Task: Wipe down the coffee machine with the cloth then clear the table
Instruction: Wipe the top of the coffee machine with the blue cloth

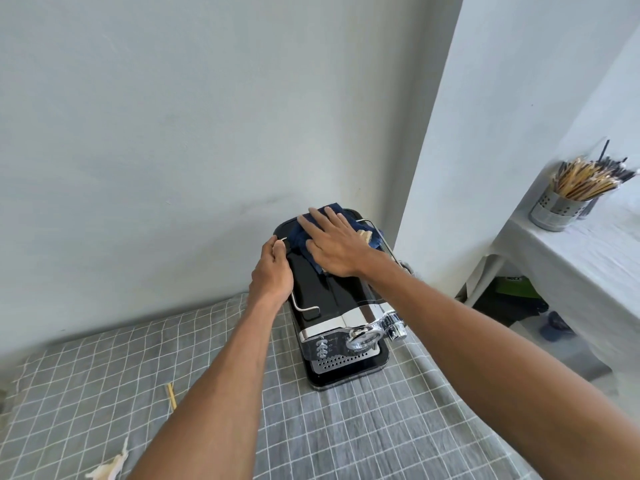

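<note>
A black and chrome coffee machine (332, 306) stands on a table covered with a grey checked cloth (346, 427), close to the wall. A dark blue cloth (300, 237) lies on the machine's flat top. My right hand (334, 244) lies flat on that cloth, fingers spread, pressing it down. My left hand (273, 271) grips the chrome rail on the machine's left edge. Part of the cloth is hidden under my right hand.
A wooden stick (171, 395) and a scrap of pale crumpled paper (110, 469) lie on the table at the front left. To the right, a white-covered side table (571, 258) carries a metal holder full of chopsticks (568, 199). A white pillar stands behind the machine.
</note>
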Demonstrator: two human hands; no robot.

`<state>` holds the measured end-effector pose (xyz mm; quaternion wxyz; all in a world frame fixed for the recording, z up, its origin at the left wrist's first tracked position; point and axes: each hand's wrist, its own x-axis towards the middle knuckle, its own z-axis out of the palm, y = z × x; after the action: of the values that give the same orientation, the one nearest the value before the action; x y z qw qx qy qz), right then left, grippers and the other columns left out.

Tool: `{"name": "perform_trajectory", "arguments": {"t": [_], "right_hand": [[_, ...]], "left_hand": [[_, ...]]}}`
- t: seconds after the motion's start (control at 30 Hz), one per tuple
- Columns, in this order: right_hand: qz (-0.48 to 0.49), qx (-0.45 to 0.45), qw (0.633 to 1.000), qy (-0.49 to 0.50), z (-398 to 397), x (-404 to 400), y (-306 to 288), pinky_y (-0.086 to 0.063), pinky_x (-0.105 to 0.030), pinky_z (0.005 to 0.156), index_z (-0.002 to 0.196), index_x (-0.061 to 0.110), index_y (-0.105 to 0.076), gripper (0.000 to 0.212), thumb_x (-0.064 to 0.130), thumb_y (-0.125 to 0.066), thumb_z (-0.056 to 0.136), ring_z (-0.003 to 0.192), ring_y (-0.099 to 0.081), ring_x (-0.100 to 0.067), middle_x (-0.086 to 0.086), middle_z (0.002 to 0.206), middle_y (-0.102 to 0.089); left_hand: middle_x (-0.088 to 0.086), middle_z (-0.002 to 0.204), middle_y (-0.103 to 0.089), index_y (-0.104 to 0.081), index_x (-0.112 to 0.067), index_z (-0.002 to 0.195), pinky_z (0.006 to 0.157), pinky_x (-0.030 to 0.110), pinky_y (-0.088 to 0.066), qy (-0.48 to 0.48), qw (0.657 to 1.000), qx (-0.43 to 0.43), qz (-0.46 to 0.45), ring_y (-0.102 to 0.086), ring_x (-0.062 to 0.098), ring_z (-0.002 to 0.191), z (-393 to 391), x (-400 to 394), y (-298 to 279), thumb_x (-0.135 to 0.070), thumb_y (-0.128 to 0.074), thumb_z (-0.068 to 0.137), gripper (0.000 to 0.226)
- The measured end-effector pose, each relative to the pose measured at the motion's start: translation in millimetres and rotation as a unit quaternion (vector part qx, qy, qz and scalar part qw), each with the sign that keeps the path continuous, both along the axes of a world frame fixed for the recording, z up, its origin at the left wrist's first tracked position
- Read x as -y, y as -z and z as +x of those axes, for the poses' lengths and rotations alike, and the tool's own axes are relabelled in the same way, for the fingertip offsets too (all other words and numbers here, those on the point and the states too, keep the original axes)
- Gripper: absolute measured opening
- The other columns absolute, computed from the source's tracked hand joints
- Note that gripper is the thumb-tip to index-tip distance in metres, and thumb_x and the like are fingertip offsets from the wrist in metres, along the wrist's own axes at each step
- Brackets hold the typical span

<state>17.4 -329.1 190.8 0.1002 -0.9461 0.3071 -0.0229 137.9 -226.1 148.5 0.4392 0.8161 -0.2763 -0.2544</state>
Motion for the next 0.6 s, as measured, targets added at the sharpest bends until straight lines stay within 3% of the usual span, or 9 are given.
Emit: {"name": "perform_trajectory", "arguments": {"t": [0.17, 0.37, 0.5, 0.6], "right_hand": [[0.0, 0.01, 0.998, -0.065, -44.4, -18.4, 17.6, -0.001, -0.047, 0.128, 0.165, 0.017, -0.012, 0.062, 0.045, -0.023, 0.111, 0.159, 0.007, -0.033, -0.009, 0.173, 0.001], [0.019, 0.018, 0.999, 0.025, -20.3, -6.2, 10.5, -0.001, -0.045, 0.129, 0.165, 0.008, -0.006, 0.064, 0.036, -0.025, 0.11, 0.159, 0.005, -0.035, -0.017, 0.172, 0.004], [0.018, 0.03, 0.999, -0.008, -31.4, -17.7, 15.5, 0.001, -0.044, 0.128, 0.165, 0.008, -0.007, 0.065, 0.033, -0.029, 0.109, 0.159, 0.007, -0.034, -0.016, 0.172, 0.004], [0.009, 0.033, 0.999, -0.042, -53.7, -31.9, 20.9, 0.002, -0.042, 0.127, 0.164, 0.009, -0.008, 0.065, 0.037, -0.026, 0.108, 0.159, 0.009, -0.031, -0.014, 0.172, 0.004]], "left_hand": [[0.004, 0.143, -0.057, -0.045, -0.037, 0.146, 0.107, 0.04, -0.038, -0.007, 1.0, -0.001, -0.009, -0.053, 0.03, 0.128, -0.1, 1.8, 1.8, -0.054, -0.025, 0.104, 0.049], [-0.001, 0.154, -0.047, -0.038, -0.039, 0.153, 0.114, 0.038, -0.031, 0.027, 1.0, 0.011, 0.001, -0.045, 0.027, 0.139, 2.1, 2.6, -0.7, -0.049, -0.021, 0.107, 0.05], [0.0, 0.16, -0.038, -0.03, -0.036, 0.157, 0.117, 0.035, -0.029, 0.063, 0.998, -0.016, 0.004, -0.04, 0.023, 0.143, 6.6, 6.8, -11.4, -0.038, -0.018, 0.109, 0.05], [0.0, 0.157, -0.043, -0.032, -0.036, 0.156, 0.112, 0.033, -0.032, 0.017, 0.999, -0.029, -0.013, -0.045, 0.024, 0.138, -5.2, 11.8, -12.6, -0.035, -0.018, 0.109, 0.049]]}}
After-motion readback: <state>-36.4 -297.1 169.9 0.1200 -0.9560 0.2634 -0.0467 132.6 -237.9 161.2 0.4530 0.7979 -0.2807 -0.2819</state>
